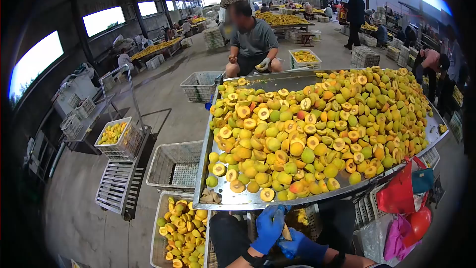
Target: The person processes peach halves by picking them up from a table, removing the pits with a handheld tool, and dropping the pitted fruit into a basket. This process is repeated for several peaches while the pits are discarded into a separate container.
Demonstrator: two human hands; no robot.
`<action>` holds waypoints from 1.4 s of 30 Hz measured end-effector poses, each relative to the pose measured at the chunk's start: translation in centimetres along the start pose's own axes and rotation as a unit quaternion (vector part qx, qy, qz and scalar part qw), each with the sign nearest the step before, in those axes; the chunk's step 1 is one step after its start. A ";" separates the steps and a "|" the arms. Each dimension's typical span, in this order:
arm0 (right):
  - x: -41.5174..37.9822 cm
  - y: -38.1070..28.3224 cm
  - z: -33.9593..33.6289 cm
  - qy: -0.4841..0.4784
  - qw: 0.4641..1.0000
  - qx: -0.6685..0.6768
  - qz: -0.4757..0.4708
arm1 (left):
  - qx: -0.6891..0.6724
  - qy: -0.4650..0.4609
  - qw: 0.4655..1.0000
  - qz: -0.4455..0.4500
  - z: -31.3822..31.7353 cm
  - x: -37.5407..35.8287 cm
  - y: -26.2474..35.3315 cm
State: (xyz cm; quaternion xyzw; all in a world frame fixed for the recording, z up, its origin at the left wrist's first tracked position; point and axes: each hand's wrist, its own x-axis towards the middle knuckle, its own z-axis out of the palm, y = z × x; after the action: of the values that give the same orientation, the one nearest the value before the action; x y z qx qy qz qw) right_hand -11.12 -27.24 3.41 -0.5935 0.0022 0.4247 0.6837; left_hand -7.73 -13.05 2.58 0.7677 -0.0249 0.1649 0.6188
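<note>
Both my hands wear blue gloves and are held close together above my lap, just below the near edge of the metal table (pixel 233 199). My left hand (pixel 268 228) is closed, its fingers curled near the table rim. My right hand (pixel 299 246) is closed beside it, lower and to the right. A small tan piece (pixel 286 233) shows between the two hands; its kind is not clear. Halved and whole yellow-green peaches (pixel 297 134) are heaped on the table. Beneath my hands, a crate holding peach pieces (pixel 300 217) is partly hidden.
A crate of peach halves (pixel 157 235) stands at my left, with another plastic crate (pixel 173 165) behind it. A trolley (pixel 116 183) carries a filled crate. Red bags (pixel 396 191) hang at right. Across the table sits a person (pixel 255 39); others work farther back.
</note>
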 end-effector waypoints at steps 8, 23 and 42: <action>0.5 0.4 -0.4 -0.032 0.998 -0.039 -0.048 | -0.093 0.022 0.989 -0.117 -0.2 0.2 0.0; 0.9 1.9 -0.4 0.000 0.999 -0.050 0.009 | 0.042 0.039 0.998 -0.005 0.1 -0.6 -4.6; 1.7 0.9 -0.4 0.096 0.651 -0.577 -0.484 | -0.386 0.118 0.863 -0.305 -0.4 2.3 0.0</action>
State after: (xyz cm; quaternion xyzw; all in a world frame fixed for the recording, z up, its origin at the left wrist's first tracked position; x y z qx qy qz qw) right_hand -10.37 -26.66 1.74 -0.8228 -0.4650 -0.1103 0.3076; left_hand -5.66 -12.23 3.27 0.4121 0.2218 0.0345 0.8831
